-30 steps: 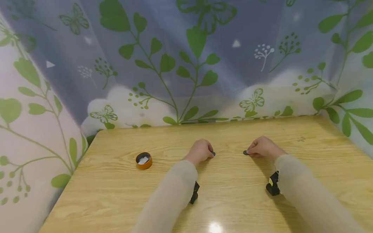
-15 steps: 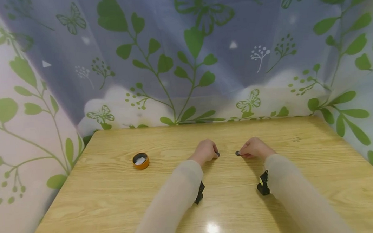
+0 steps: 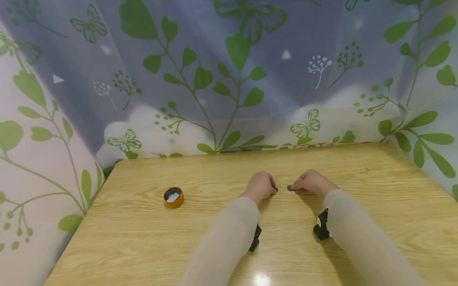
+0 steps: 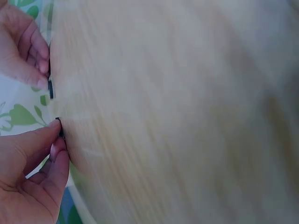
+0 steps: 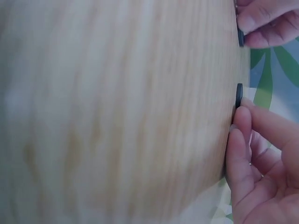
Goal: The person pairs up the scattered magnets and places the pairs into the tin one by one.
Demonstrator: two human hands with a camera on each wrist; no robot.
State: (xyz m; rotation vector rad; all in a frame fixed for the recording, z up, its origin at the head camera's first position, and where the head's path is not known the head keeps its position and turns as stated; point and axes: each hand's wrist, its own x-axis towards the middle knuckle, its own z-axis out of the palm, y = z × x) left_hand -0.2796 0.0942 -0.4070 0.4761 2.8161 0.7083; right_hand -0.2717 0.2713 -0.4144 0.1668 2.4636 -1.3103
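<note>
Two small black discs face each other low over the wooden table, a narrow gap between them. My left hand pinches the left black disc between thumb and fingers. Opposite it, my right hand pinches the right black disc at its edge. In the right wrist view, the right disc is seen edge-on, thin and flat, sticking out past the fingertips. The left wrist view has the left disc mostly covered by the thumb and fingers.
A round orange container, open at the top with white pieces inside, stands on the left of the wooden table. Behind the table's far edge hangs a curtain printed with leaves and butterflies.
My left hand has moved right with its disc, and my right hand a little left with the other. The gap between the discs has narrowed; the orange container has stayed put.
</note>
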